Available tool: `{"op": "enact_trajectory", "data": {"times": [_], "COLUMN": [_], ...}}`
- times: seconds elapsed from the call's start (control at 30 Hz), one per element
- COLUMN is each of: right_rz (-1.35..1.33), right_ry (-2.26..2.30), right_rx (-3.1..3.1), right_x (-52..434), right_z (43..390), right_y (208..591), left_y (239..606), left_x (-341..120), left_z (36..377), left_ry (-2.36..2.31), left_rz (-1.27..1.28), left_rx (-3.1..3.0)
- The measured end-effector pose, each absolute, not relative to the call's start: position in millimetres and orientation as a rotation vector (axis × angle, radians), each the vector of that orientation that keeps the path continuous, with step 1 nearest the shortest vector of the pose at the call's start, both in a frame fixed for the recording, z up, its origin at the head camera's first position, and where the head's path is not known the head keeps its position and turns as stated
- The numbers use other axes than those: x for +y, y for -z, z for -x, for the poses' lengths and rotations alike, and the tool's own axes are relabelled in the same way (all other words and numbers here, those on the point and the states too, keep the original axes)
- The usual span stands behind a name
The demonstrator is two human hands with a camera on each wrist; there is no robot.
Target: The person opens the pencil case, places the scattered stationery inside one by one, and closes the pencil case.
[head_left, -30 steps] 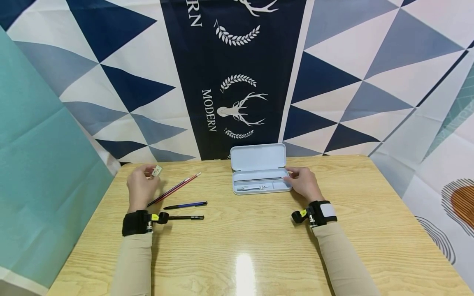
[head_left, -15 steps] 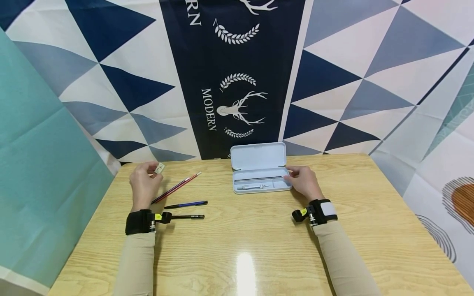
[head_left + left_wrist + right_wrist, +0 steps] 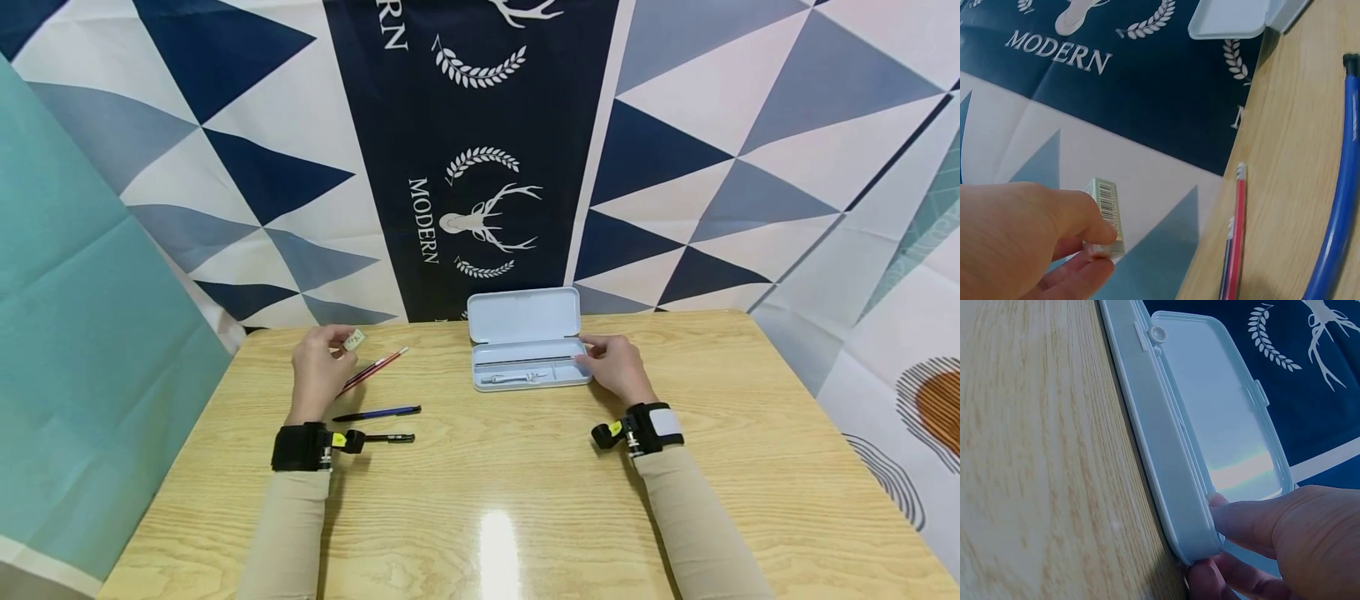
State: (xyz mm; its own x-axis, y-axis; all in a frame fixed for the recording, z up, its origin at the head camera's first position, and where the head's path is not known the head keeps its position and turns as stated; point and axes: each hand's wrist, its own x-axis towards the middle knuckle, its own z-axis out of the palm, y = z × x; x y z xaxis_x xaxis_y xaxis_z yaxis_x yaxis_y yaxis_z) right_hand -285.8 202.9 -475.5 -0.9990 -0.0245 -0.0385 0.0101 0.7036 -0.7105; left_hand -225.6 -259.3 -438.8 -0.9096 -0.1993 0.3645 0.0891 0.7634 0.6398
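Observation:
My left hand (image 3: 318,371) pinches a small pale eraser (image 3: 354,339) between thumb and fingers, held up over the table's back left. In the left wrist view, a barcode shows on the side of the eraser. A light blue pencil case (image 3: 523,317) stands with its lid raised near the back edge. Inside lie a white compass (image 3: 513,379) and a thin dark rod (image 3: 517,362). My right hand (image 3: 618,371) grips the case's right end, thumb at the rim and fingers around the outside, as the right wrist view shows.
Two pencils (image 3: 375,369), one red and one dark, lie beside the left hand, partly hidden by it. Nearer are a blue pen (image 3: 378,412) and a black pen (image 3: 390,438), the latter partly covered by the wrist camera. A patterned cloth (image 3: 480,167) hangs behind the table.
My left hand has moved to the right with the eraser, covering more of the pencils. The right hand stays on the pencil case.

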Motion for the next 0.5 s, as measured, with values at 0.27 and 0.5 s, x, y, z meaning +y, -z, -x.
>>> {"op": "enact_trajectory", "data": {"times": [0.27, 0.5], "right_rz": [0.009, 0.021], "right_ry": [1.196, 1.191], "right_rx": [2.852, 2.862], "right_x": [202.7, 202.9], "right_z": [284.7, 285.3], "right_y": [473.8, 474.6], "left_y": [438.3, 436.3], "left_x": [-238.1, -223.5], "left_z": [229.1, 229.0], "left_ry": [1.003, 0.976], "left_rz": [-0.014, 0.076], "left_rx": [-2.592, -2.619]}}
